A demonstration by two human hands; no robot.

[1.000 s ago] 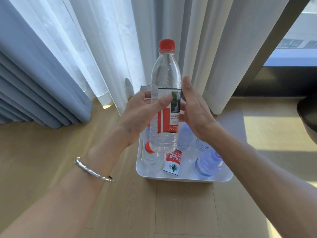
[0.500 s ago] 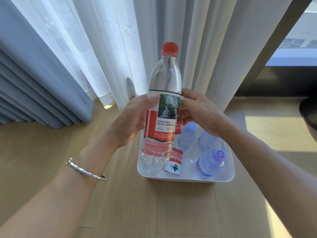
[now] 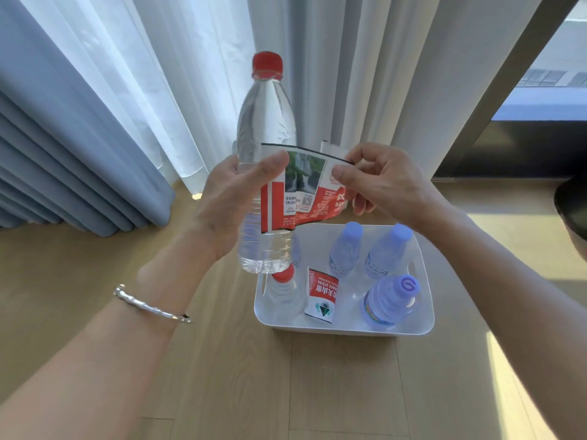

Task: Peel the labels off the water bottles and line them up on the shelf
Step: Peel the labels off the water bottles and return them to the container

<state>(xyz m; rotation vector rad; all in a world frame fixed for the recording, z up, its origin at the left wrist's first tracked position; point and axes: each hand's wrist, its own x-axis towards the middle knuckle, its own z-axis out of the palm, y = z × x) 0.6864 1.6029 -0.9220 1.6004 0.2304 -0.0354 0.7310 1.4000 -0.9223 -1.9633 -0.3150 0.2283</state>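
My left hand (image 3: 228, 198) grips a clear red-capped water bottle (image 3: 265, 122) around its middle, upright above the floor. Its red and white label (image 3: 313, 193) is partly peeled and stretches out to the right. My right hand (image 3: 378, 182) pinches the loose end of that label between thumb and fingers. Below stands a white tub (image 3: 422, 315) holding a second red-capped bottle (image 3: 284, 289), a loose peeled label (image 3: 321, 296) and three purple-capped bottles (image 3: 392, 300). No shelf is in view.
Blue drapes (image 3: 63, 138) and white sheer curtains (image 3: 365, 74) hang behind the tub. A window frame (image 3: 508, 77) runs at the right. A dark rounded object (image 3: 571, 204) sits at the right edge. Wooden floor (image 3: 286, 392) lies all around.
My right hand has pulled the label away from the bottle toward the right, so it now hangs half unwrapped. The bottle tilted slightly and moved left in my left hand.
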